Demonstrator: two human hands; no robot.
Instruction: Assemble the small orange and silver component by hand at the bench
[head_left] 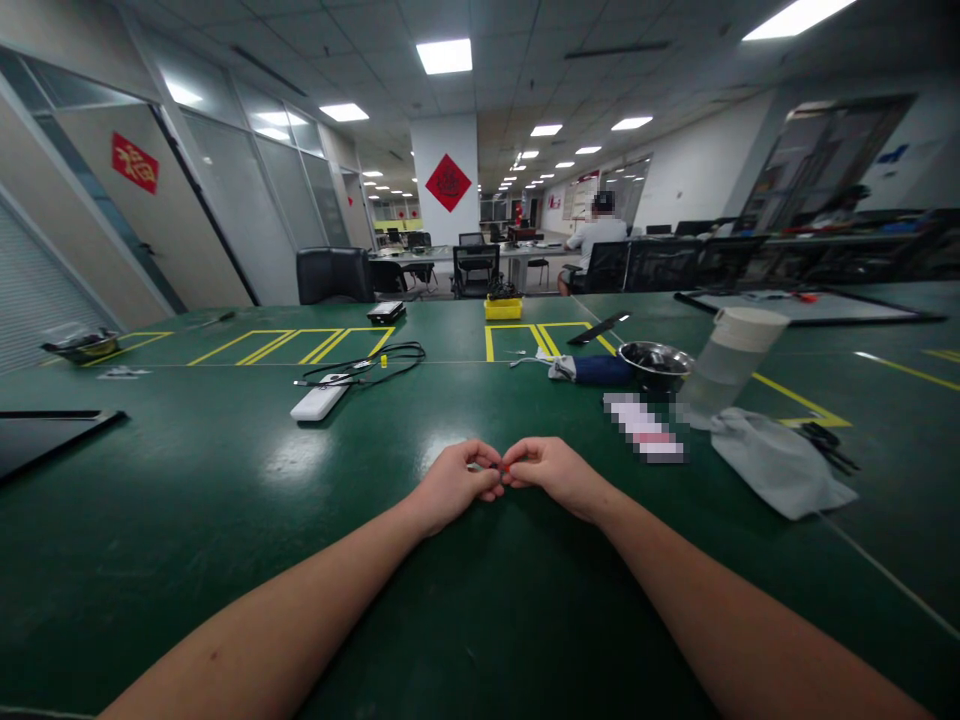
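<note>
My left hand point(461, 480) and my right hand point(551, 475) meet over the middle of the green table point(360, 560), fingertips against fingertips. Both are closed in a pinch. Between them shows a tiny red piece point(505, 467), mostly covered by the fingers and too small to name. It sits at the right hand's fingertips; what the left fingers pinch is hidden. A white power bank point(321, 400) with a black cable point(401, 352) lies beyond my left hand. Past my right hand is a phone-like item point(643, 428), blurred over.
On the right are a clear water bottle point(724, 370), a metal bowl point(656, 362), a grey pouch point(776, 465) and a dark blue rolled item point(600, 369). A yellow box point(503, 308) stands at the far edge. A person point(598, 240) sits farther back.
</note>
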